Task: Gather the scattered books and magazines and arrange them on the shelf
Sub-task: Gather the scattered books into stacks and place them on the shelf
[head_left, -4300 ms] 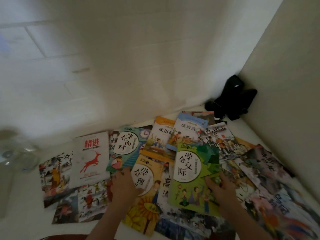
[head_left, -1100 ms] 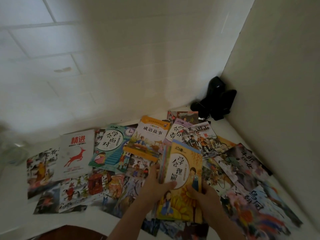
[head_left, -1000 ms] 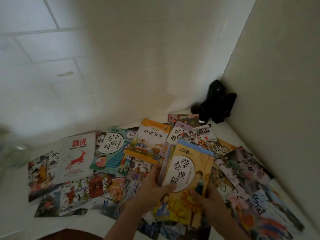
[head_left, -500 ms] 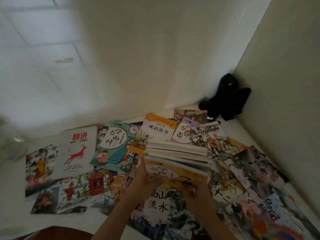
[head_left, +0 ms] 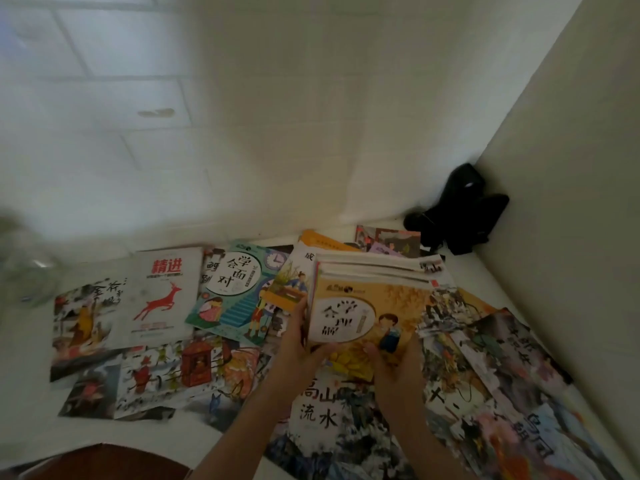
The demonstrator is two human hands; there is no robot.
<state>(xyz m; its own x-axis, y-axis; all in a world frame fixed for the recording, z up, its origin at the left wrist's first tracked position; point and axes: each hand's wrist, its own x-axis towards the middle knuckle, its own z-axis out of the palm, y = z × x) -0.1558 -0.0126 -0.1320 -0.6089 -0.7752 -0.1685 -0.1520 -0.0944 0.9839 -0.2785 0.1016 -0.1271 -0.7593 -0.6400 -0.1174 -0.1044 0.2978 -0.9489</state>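
stack of books (head_left: 370, 292) gripped at near edge by left hand (head_left: 298, 344) and right hand (head_left: 391, 358), fingers curled round it, raised over scattered magazines (head_left: 322, 407).

dim, soft light from upper left; blurred left edge, wide-angle bending.

Glossy printed paper covers the stack of books (head_left: 370, 306) and the scattered magazines (head_left: 485, 375), the white book (head_left: 162, 296) looks matt, and the wall (head_left: 242, 133) is smooth white tile.
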